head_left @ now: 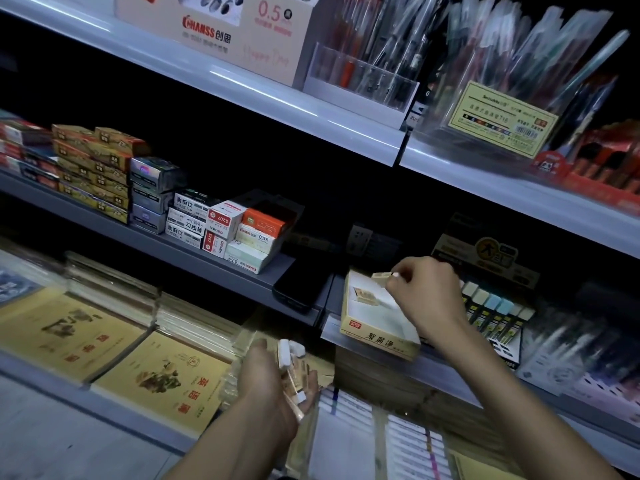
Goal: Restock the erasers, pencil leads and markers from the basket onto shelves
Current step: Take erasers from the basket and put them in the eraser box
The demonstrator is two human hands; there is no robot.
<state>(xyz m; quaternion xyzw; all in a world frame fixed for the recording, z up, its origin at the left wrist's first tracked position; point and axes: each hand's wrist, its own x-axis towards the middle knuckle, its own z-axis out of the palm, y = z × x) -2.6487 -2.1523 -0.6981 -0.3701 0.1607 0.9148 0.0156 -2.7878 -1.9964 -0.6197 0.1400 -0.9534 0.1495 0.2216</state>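
The grip of the right hand [424, 294] is closed on a single small eraser [382, 276], pinched between thumb and fingertips just above the open display box [379, 336] that stands at the front edge of the middle shelf [221, 263]. The grip of the left hand [273, 382] is curled around a bunch of further erasers [292, 367], held low in front of the notebooks [162, 375] on the shelf below.

The restocking is judged to be at an early stage. Only one eraser in box [363, 295] can be seen, lying near the back left corner, and most of the white floor is bare. A handful remains to be placed from the left hand. The basket is not in view, so what is left in it cannot be told. The pencil leads [491, 315] just right of the box appear already racked; whether more are to be added cannot be told. No markers are being handled.

The pinched eraser is held with its long axis roughly level, running left to right, its sleeved end pointing left towards the back of the box and its white end at the fingertips.
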